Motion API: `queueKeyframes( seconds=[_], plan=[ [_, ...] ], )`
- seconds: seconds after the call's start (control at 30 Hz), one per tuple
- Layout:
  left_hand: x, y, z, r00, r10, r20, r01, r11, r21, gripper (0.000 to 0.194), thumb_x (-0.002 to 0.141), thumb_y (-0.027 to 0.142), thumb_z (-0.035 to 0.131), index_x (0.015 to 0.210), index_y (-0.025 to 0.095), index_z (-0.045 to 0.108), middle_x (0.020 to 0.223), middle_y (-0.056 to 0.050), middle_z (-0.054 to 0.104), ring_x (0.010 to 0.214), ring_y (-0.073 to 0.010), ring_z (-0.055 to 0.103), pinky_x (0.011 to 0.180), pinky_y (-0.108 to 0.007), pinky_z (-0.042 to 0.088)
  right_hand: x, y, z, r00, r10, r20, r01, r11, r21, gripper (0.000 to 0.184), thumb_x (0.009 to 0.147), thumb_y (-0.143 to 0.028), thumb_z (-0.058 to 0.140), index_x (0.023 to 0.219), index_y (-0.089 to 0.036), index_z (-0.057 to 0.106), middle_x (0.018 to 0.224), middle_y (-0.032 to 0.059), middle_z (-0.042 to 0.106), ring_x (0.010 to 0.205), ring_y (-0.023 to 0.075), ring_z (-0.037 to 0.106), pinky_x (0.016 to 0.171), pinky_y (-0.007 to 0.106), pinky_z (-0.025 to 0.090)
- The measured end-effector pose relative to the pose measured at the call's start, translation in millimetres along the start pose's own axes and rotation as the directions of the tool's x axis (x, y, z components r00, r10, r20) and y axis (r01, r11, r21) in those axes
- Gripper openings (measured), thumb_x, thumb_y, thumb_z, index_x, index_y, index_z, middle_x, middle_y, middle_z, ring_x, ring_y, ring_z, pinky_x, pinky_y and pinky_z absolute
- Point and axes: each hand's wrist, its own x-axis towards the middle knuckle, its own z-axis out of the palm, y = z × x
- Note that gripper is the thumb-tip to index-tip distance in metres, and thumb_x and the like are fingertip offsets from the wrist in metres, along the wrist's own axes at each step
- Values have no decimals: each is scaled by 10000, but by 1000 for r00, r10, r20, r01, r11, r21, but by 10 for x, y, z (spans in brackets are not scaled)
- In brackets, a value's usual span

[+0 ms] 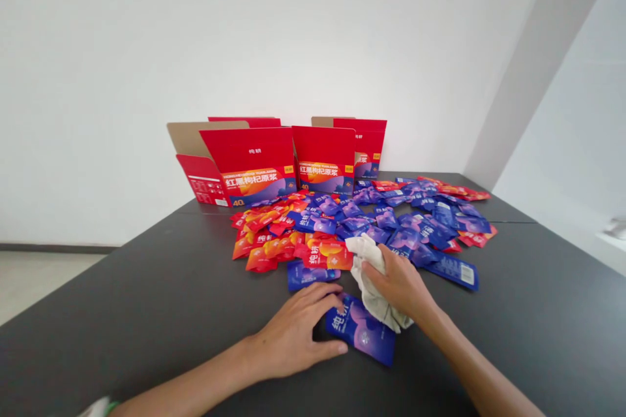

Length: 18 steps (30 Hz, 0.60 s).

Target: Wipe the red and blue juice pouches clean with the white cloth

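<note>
A purple-blue pouch (364,332) lies flat on the dark table near the front. My left hand (303,329) rests over its left end, thumb and fingers apart, fingertips touching the pouch's edge. In my right hand (398,280) is a bunched white cloth (366,267), its lower part lying against the pouch's upper right side. Just beyond my left fingers sits another blue pouch (306,275). An orange-red pouch (327,254) lies at the near edge of the pile, beside the cloth.
A heap of red pouches (268,234) and blue pouches (415,228) spreads across the middle of the black table (195,267). Several open red cartons, including a left one (249,156) and a middle one (325,159), stand behind it before a white wall.
</note>
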Motion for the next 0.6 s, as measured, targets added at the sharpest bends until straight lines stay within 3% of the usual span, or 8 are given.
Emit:
queueKeyframes(
  seconds=[0.13, 0.23, 0.33, 0.43, 0.53, 0.6],
  plan=[
    [101, 42, 63, 999, -28, -36, 26, 998, -50, 633, 645, 395, 742, 1210, 265, 489, 1229, -44, 528, 1138, -257, 478, 1001, -400, 372, -130, -154, -10, 998, -54, 25, 54, 998, 33, 258, 852, -432, 433, 920, -195, 509, 844, 47, 648, 751, 171, 598, 603, 227, 300],
    [130, 41, 96, 995, -45, -94, 37, 996, -78, 573, 662, 390, 722, 1177, 243, 519, 1217, -57, 530, 1135, -263, 471, 999, -385, 362, -279, -323, 35, 988, -142, 66, 140, 989, 42, 249, 854, -416, 431, 943, -200, 515, 881, 46, 651, 755, 167, 598, 618, 229, 313],
    [134, 46, 114, 991, -31, -129, 16, 993, -119, 552, 678, 382, 708, 1177, 253, 511, 1209, -45, 540, 1139, -251, 467, 991, -351, 358, -405, -448, 100, 973, -205, 108, 213, 974, -74, 256, 818, -381, 468, 1005, -218, 531, 938, 46, 654, 799, 197, 605, 662, 258, 337],
    [139, 51, 113, 990, -46, -134, 29, 991, -128, 575, 656, 401, 724, 1166, 258, 498, 1204, -40, 532, 1119, -247, 470, 969, -349, 364, -439, -455, 103, 980, -141, 141, 172, 955, -240, 282, 791, -326, 476, 1041, -217, 547, 939, 65, 658, 811, 228, 614, 703, 300, 361],
    [163, 43, 103, 986, -139, -95, 129, 986, -102, 555, 585, 409, 768, 1056, 238, 529, 1061, -31, 565, 986, -244, 517, 857, -355, 414, -404, -412, 68, 990, -8, 144, 58, 935, -349, 305, 808, -321, 456, 1068, -191, 548, 929, 102, 659, 820, 244, 623, 717, 323, 379],
    [192, 34, 95, 982, -175, -67, 169, 981, -91, 543, 550, 412, 785, 996, 225, 538, 976, -22, 573, 913, -238, 530, 798, -344, 422, -389, -415, 69, 991, -11, 134, 61, 927, -369, 320, 817, -334, 458, 1093, -190, 533, 955, 106, 652, 857, 249, 620, 760, 341, 382]
  ],
)
